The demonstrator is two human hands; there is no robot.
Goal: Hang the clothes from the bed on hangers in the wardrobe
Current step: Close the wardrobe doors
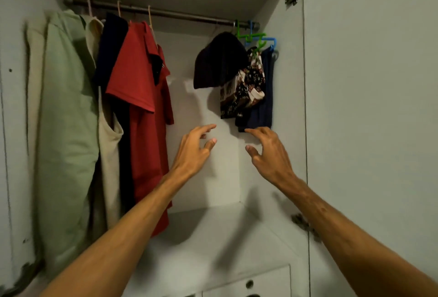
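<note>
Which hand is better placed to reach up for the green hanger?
Likely the right hand. It is empty and open, just below the navy cloth at the rail's right end, where the green hanger hangs. The left hand, also empty, is farther left, by the red shirt.

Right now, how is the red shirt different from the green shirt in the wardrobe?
The red shirt is bright, while the green shirt is pale. The green shirt hangs at the far left of the rail, and the red shirt hangs nearer the middle. The red shirt has a dark patch below its collar, but the green shirt looks plain. Both hang from the same rail.
</note>
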